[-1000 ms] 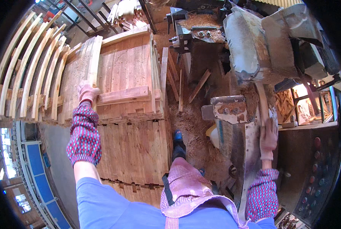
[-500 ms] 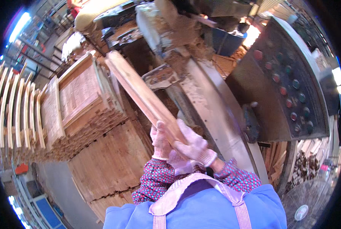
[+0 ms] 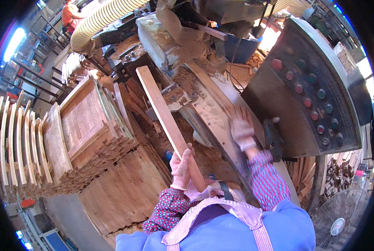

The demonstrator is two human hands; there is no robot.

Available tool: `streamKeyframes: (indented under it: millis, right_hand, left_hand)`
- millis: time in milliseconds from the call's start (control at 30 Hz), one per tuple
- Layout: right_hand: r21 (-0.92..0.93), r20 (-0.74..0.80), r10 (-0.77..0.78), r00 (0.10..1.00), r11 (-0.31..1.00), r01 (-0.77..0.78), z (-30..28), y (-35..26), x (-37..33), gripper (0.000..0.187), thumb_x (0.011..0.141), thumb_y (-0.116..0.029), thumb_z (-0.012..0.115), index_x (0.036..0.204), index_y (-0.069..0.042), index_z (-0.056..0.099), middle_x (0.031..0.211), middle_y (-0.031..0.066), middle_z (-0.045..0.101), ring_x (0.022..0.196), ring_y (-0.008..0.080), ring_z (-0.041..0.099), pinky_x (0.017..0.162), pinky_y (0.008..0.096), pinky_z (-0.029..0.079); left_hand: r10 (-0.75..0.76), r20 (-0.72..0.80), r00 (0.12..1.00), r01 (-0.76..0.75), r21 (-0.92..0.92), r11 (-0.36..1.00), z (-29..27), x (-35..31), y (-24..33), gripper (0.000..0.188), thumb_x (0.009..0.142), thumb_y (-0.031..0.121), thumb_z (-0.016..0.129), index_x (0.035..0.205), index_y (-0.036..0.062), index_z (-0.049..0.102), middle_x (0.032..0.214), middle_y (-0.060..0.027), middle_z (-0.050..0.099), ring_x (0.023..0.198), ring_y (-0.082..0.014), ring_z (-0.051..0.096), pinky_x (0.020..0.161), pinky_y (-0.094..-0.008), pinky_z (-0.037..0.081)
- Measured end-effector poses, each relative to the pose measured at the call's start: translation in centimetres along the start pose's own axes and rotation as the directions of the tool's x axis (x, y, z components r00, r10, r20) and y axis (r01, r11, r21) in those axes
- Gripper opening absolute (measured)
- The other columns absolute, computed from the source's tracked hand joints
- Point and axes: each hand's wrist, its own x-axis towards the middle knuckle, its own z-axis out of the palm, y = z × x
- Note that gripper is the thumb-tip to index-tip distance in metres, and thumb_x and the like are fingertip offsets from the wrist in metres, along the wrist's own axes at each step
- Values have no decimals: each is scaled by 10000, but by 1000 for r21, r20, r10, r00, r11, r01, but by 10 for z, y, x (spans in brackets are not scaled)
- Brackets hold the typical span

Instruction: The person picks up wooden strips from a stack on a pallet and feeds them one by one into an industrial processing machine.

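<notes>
My left hand, in a pale knitted glove, is closed around a long wooden strip. The strip slants up and away to the left, its near end close to my apron. A second wooden strip lies along the metal bed of a sawdust-covered woodworking machine. Over this strip's near end lies my gloved right hand, fingers stretched forward and slightly apart. The strip's far end runs to the sawdust-caked machine head.
At right stands a dark control panel with red and green buttons. A stack of wooden strips sits on the left beside plywood. A fan is at lower right. Further back are a ribbed hose and a person in red.
My right hand has left the wood held by my left hand and moved right onto the machine bed, where a strip now lies. The left hand still holds one strip, now more upright.
</notes>
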Motion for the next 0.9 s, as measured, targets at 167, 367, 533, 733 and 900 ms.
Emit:
streamKeyframes:
  millis: [167, 367, 533, 733, 900]
  right_hand:
    - [267, -8, -28, 1000, 963, 29, 22, -17, 63, 505, 953, -242, 513, 1414, -44, 454, 1441, 191, 475, 1315, 365, 460, 1118, 484, 338]
    - [899, 394, -419, 818, 362, -247, -118, -106, 3, 859, 834, -239, 763, 1513, -7, 290, 1512, 248, 378, 1392, 322, 402, 1132, 385, 356]
    - [614, 352, -91, 932, 773, -156, -115, -46, -121, 761, 821, -145, 707, 1482, 5, 363, 1467, 227, 452, 1347, 336, 468, 1107, 392, 393]
    - [250, 379, 209, 901, 915, -318, -79, 15, -235, 664, 887, -107, 606, 1484, 19, 346, 1449, 310, 423, 1330, 466, 430, 1124, 478, 355]
    - [39, 308, -47, 950, 999, 37, -19, -3, -36, 526, 992, -212, 446, 1474, -11, 382, 1510, 271, 352, 1386, 445, 347, 1180, 486, 247]
  left_hand:
    - [65, -106, 992, -79, -136, 988, 6, 22, 5, 347, 941, 239, 685, 1207, 30, 607, 1102, -57, 668, 971, -162, 628, 874, -306, 521]
    - [101, 49, 994, -99, -45, 994, 17, 34, -9, 441, 963, 217, 631, 1356, 46, 529, 1228, -43, 606, 1082, -150, 573, 948, -316, 483]
    - [158, 435, 887, -461, 804, 375, -27, 34, 101, 572, 827, 267, 755, 1283, -15, 556, 1285, -217, 587, 1241, -354, 541, 1067, -405, 431]
    - [767, 49, 640, 297, 905, -305, -292, 140, 248, 766, 883, 467, 635, 1418, -37, 419, 1405, -257, 488, 1291, -376, 489, 1104, -411, 391]
    - [693, -494, 525, 835, 458, -307, -426, 181, 349, 965, 812, 510, 672, 1522, 18, 241, 1578, -194, 269, 1458, -332, 264, 1188, -458, 237]
